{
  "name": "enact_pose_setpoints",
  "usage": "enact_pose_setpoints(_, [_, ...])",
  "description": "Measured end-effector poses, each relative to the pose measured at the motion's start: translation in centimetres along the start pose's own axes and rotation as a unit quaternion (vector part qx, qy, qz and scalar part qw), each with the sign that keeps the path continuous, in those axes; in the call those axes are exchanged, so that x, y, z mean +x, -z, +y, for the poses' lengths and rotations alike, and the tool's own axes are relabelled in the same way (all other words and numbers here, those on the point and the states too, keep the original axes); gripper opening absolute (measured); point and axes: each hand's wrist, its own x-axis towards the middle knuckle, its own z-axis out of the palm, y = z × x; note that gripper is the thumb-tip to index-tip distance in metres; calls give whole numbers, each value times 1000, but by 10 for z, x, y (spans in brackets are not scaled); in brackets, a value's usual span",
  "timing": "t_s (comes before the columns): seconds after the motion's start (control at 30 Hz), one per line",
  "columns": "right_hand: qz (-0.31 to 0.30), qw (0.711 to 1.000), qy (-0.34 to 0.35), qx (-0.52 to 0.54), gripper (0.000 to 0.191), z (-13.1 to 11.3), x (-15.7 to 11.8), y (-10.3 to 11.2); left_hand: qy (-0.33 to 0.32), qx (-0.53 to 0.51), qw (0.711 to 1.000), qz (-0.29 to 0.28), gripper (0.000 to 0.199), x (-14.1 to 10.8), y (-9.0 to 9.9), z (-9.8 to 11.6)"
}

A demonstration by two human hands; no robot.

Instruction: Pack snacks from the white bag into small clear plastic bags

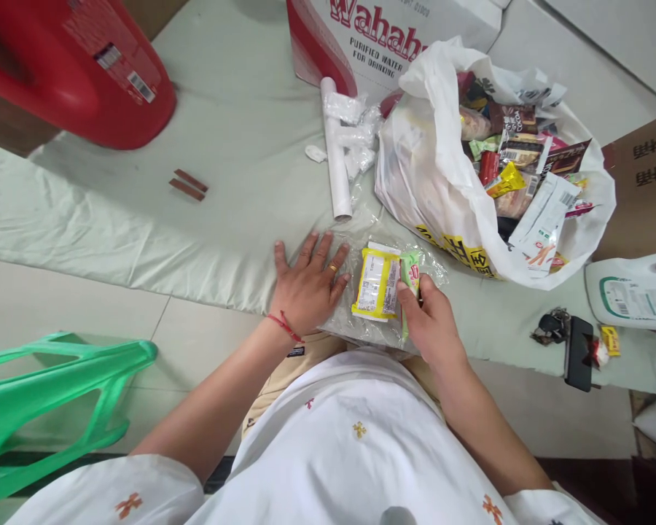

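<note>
My left hand [309, 284] lies flat with its fingers spread on the left part of a clear plastic sheet [342, 321] at the table's near edge. A yellow and white snack packet [378, 284] rests on the sheet between my hands. Just right of it is a narrow green packet [410, 273], pinched between the thumb and fingers of my right hand [426, 310]. The two packets lie side by side, and the lower part of the green one is partly covered by my thumb.
A white bag [437, 168] full of wrapped snacks stands at the right, before a Wahaha box [383, 44]. A white roll [336, 153] lies behind the sheet. Two brown strips [187, 185], a red jug [114, 80], a black phone [579, 354] and a green stool [87, 364] surround.
</note>
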Motion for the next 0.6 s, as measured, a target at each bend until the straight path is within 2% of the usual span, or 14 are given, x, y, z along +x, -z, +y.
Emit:
enact_pose_setpoints(0.2, [27,996,26,-80,31,-20,12,-14,-4,4,1000,4,55,0,0,0])
enact_pose_setpoints(0.3, [32,990,42,-128,38,-15,18,-24,-4,5,1000,8,55,0,-1,0])
enact_pose_setpoints(0.4, [65,986,67,-141,48,-7,18,-27,-9,7,1000,9,55,0,-1,-1])
enact_pose_setpoints(0.6, [66,989,66,-111,46,-3,17,-22,-7,7,1000,2,55,0,1,-2])
